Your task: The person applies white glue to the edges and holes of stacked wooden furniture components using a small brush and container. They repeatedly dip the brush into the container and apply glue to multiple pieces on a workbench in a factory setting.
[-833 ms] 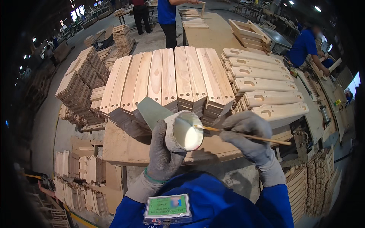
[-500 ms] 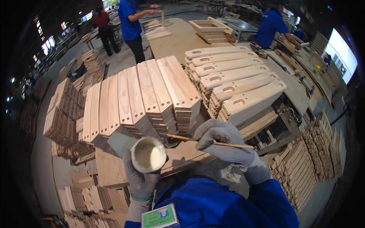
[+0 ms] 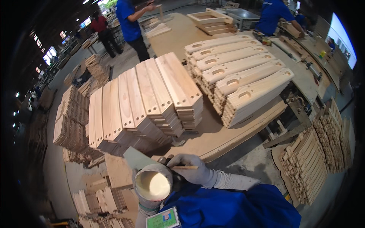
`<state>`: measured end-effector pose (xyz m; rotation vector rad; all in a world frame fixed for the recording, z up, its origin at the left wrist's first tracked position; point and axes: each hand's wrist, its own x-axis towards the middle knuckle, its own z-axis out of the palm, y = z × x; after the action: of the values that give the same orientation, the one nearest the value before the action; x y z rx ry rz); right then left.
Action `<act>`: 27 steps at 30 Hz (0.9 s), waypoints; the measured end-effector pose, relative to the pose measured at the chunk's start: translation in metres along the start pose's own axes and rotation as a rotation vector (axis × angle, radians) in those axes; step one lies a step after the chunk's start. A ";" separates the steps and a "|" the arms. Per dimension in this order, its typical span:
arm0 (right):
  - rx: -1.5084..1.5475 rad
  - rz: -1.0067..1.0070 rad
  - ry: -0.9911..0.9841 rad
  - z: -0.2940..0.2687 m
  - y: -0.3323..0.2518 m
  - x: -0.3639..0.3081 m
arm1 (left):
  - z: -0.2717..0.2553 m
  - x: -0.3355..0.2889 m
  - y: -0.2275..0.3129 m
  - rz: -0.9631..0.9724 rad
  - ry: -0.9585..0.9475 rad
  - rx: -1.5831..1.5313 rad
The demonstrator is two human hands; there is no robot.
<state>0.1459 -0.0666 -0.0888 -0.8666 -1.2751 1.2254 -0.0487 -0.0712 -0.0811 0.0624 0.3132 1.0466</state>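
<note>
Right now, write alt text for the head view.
A gloved left hand holds a cup with cream-coloured contents; beside it, the gloved right hand grips a thin tan stick. A flat grey-green piece juts out beyond the cup, near stacks of pale wooden boards on a workbench.

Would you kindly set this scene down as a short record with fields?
Left hand: gloved, around a cup of creamy liquid
Right hand: gloved, pinching a thin wooden stick close to the cup
Beside the cup: a flat grey-green piece; how it is held is unclear
Workbench: stacked boards with end holes, and slotted boards to their right
Co-workers: two people in blue beyond the stacks
Worn: blue sleeve, green-and-white badge
</note>
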 end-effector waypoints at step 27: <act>0.652 0.461 0.677 0.023 0.169 0.032 | -0.032 -0.056 0.147 0.532 0.215 0.562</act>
<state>0.0892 -0.0067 -0.2410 -0.9792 -0.1048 1.4067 -0.2070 -0.0485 -0.0697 0.5659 0.8110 1.4673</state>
